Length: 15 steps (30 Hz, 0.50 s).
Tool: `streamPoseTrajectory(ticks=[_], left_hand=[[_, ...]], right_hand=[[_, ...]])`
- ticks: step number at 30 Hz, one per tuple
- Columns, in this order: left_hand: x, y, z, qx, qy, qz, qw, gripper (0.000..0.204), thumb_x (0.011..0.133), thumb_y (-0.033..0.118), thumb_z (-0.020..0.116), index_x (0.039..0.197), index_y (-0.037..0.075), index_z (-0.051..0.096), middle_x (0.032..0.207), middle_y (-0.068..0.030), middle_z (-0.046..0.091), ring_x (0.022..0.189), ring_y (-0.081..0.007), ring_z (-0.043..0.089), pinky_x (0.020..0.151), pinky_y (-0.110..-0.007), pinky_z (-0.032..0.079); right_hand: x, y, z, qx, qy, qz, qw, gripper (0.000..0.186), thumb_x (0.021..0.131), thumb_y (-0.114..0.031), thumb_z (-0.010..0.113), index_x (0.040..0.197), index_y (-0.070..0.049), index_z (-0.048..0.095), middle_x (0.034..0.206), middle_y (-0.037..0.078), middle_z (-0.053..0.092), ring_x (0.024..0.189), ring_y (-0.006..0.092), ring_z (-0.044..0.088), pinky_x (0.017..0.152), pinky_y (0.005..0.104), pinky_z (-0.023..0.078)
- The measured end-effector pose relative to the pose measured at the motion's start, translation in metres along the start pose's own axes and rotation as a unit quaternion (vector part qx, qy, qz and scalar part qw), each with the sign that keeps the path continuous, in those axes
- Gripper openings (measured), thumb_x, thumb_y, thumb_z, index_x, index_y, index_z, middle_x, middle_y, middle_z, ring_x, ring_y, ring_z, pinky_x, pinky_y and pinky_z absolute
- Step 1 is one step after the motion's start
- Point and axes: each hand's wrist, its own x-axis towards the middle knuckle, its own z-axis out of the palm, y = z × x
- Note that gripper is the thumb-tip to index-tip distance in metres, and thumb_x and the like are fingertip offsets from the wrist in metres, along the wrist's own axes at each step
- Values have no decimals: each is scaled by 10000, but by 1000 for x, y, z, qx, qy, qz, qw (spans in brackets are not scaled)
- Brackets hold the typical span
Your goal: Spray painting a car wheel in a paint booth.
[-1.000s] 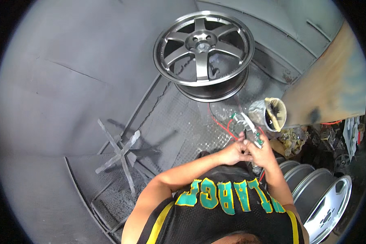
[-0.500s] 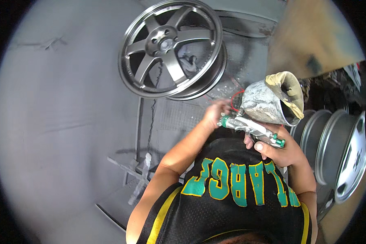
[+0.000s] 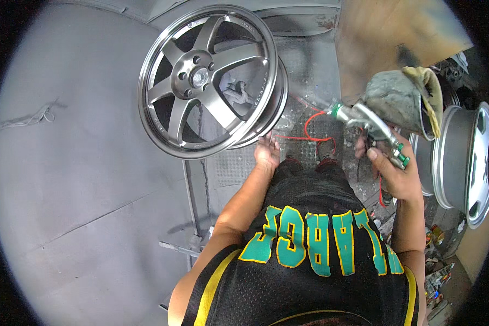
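A grey six-spoke wheel rim (image 3: 223,106) stands tilted on a stand at the upper middle. My left hand (image 3: 267,152) is at the lower back edge of that rim, palm up and fingers stretched out; whether the fingertips touch it I cannot tell. In my right hand (image 3: 399,176) is a silver spray gun (image 3: 372,122) with green fittings, its nozzle pointing left toward the rim. A pale, paint-smeared cup (image 3: 394,95) with a yellowish cover around its mouth sits on the gun. A faint pale streak shows before the nozzle.
A thin red hose (image 3: 304,138) winds across the floor beyond my feet. Silver wheels (image 3: 455,157) stand at the right, with litter (image 3: 437,277) below them. A metal stand (image 3: 190,190) is under the rim. Grey sheeting (image 3: 65,163) covers the left side; a brown board (image 3: 396,38) leans at the back right.
My left hand has left the spray gun's nozzle end and moved left to the rim's lower edge. The gun has shifted right and up in my right hand. The view has also shifted.
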Motion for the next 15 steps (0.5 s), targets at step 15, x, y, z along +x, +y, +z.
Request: streamPoseTrajectory(ticks=[15], left_hand=[[-4, 59, -60, 147, 23, -20, 989, 268, 1056, 338, 422, 1192, 131, 526, 1107, -25, 674, 813, -158, 563, 677, -296, 493]], right_hand=[[1, -11, -1, -21, -63, 44, 997, 441, 889, -91, 662, 1282, 79, 558, 964, 97, 687, 844, 147, 641, 804, 293, 516]])
